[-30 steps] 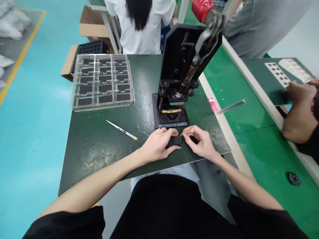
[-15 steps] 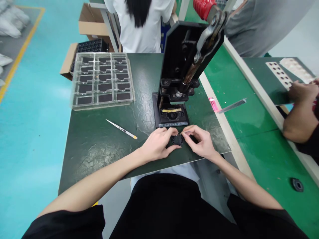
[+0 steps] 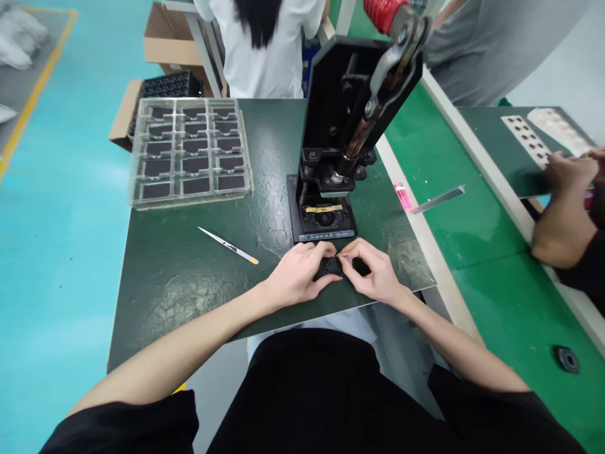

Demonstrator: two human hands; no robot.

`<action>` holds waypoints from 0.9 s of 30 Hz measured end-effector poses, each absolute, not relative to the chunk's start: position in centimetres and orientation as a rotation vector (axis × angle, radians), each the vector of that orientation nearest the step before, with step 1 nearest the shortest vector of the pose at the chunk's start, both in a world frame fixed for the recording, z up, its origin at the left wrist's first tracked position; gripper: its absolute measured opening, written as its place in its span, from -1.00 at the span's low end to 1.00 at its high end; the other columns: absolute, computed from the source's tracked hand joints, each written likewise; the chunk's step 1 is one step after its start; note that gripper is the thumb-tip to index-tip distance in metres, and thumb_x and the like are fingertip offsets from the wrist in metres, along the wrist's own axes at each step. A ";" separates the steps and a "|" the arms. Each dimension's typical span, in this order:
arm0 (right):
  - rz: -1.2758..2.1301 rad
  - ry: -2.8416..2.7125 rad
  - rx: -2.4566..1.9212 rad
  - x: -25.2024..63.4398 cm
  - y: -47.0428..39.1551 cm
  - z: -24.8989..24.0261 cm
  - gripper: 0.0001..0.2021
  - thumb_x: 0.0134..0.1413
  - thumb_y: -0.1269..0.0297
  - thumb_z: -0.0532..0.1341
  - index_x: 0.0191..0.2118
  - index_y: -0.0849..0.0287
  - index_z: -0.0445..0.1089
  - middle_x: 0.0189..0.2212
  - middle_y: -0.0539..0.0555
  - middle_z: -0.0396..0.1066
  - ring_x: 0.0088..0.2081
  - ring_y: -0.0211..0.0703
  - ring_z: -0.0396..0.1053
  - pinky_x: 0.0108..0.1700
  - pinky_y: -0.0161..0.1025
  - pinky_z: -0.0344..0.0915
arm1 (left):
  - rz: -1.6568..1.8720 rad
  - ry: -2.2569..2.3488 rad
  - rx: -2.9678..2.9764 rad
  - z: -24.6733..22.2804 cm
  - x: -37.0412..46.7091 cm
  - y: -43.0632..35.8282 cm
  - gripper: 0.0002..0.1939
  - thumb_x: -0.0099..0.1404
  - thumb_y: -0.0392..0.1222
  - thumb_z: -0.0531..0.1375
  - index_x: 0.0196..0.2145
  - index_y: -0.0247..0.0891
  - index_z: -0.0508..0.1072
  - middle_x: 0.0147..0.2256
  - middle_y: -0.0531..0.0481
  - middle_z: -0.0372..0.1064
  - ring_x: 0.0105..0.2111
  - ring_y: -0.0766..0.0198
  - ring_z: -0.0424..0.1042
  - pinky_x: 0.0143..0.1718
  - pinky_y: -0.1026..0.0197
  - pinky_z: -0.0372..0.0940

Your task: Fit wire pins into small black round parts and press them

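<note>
Black part (image 3: 333,265) in left hand (image 3: 295,274), green tabletop (image 3: 189,299) (wrinkled), turquoise floor (image 3: 70,252).

**Left hand (image 3: 297,274) and right hand (image 3: 375,275) partly hide black part (image 3: 333,265)**

Toward the workbench's (image 3: 189,277) near right corner, the pinched sliver (image 3: 345,256) is too small to identify. The press label's (image 3: 327,236) print is illegibly small; the picture's top cuts off the red grip (image 3: 385,14).

The person wears a plain black top (image 3: 312,391) with short, loose black sleeves (image 3: 127,422) ending above bare forearms.
</note>
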State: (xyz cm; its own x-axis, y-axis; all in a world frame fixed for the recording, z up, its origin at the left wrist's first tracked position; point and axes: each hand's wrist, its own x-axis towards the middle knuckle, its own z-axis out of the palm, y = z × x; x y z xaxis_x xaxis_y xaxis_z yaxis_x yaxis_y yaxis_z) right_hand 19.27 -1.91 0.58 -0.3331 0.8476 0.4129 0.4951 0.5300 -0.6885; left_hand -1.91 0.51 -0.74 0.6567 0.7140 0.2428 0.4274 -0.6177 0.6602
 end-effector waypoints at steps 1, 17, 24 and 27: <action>0.575 -2.001 -1.079 19.2 -1.9 0.6 -0.82 0.30 0.43 0.15 -0.35 0.07 0.21 -0.43 0.02 0.36 -0.37 -0.17 0.38 -0.33 -0.20 0.36 | 0.672 0.881 2.299 -0.8 -1.9 0.5 -0.60 0.38 0.00 0.29 0.03 -0.18 0.25 -0.08 -0.07 0.53 -0.16 0.13 0.57 -0.04 0.03 0.42; 0.462 -1.367 -1.217 22.4 -2.0 1.2 -0.80 0.29 0.15 0.26 -0.32 0.08 0.28 -0.35 0.05 0.42 -0.45 -0.24 0.38 -0.38 -0.22 0.41 | 0.651 0.941 2.300 -0.7 -1.8 0.6 -0.56 0.32 0.02 0.36 -0.04 -0.19 0.25 -0.04 -0.08 0.55 -0.24 0.19 0.58 -0.11 0.09 0.44; 0.196 -1.194 -1.714 32.8 -7.8 -0.2 -0.75 0.09 0.05 0.33 -0.39 0.08 0.33 -0.34 0.11 0.52 -0.29 -0.07 0.51 -0.27 -0.13 0.48 | 0.937 1.065 2.328 1.0 -2.2 1.9 -0.53 0.29 0.08 0.37 -0.01 -0.19 0.33 -0.20 0.02 0.55 -0.37 0.30 0.50 -0.28 0.21 0.40; 0.181 -1.178 -1.830 34.3 -9.5 -1.2 -0.75 0.06 0.02 0.30 -0.39 0.08 0.33 -0.34 0.13 0.55 -0.35 -0.05 0.50 -0.27 -0.09 0.48 | 1.196 1.296 2.300 1.8 -2.3 4.1 -0.57 0.27 0.03 0.39 -0.06 -0.20 0.36 -0.12 -0.06 0.54 -0.20 0.21 0.54 -0.16 0.16 0.43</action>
